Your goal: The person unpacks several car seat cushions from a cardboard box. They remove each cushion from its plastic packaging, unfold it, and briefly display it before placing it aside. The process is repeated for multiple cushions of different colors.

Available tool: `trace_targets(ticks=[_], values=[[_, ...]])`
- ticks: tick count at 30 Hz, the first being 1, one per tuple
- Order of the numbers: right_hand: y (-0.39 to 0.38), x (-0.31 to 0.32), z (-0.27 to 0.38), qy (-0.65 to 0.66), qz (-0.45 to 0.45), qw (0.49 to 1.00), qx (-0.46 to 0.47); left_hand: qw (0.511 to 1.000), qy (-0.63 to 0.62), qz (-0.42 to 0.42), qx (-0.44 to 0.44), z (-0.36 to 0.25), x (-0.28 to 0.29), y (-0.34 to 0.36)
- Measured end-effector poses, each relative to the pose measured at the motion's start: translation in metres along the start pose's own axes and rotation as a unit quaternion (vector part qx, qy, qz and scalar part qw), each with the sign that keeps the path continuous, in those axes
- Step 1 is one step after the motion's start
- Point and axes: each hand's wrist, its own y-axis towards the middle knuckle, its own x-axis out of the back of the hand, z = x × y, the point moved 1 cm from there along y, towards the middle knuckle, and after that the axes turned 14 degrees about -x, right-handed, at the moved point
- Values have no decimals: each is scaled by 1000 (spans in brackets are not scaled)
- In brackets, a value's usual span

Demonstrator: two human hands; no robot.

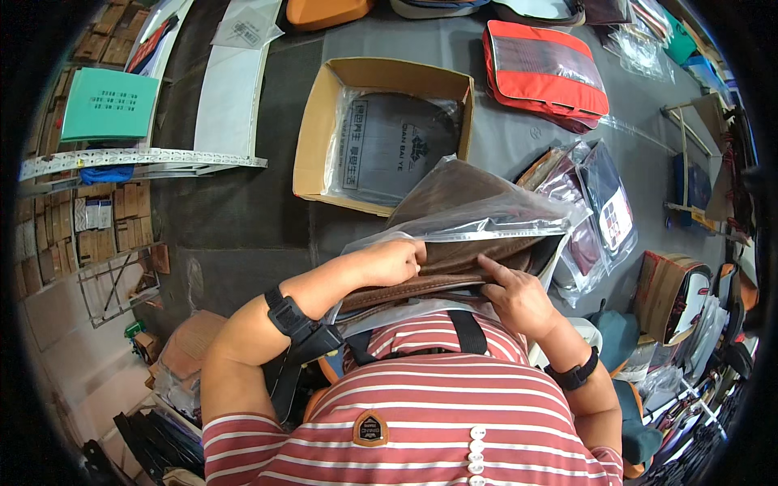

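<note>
A brown leather-like bag lies across my lap, partly inside a clear plastic bag whose mouth faces me. My left hand is at the left of that mouth, with its fingers curled in beside the brown bag. What those fingertips press on is hidden. On the other side, my right hand grips the brown bag's near edge. Its index finger stretches out over the brown surface, while the other fingers are bent. The plastic's far part rises in a loose peak toward an open cardboard box.
Just beyond stands the cardboard box, holding a plastic-wrapped dark item. Red bags are stacked at far right, with more plastic-wrapped bags nearer. A metal-edged shelf and a green box are at left.
</note>
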Motion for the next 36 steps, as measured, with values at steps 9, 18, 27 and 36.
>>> trace_targets(ticks=[9, 18, 27, 36], values=[[-1, -4, 2, -40, 36, 996, 68, 959, 222, -154, 90, 14, 23, 34], [0, -5, 2, -18, 0, 996, 87, 994, 105, -6, 34, 23, 40, 45], [-1, -2, 2, 3, -5, 998, 56, 949, 255, 179, 54, 8, 18, 42], [-4, 57, 15, -30, -45, 997, 54, 985, 46, -42, 159, -54, 103, 3]])
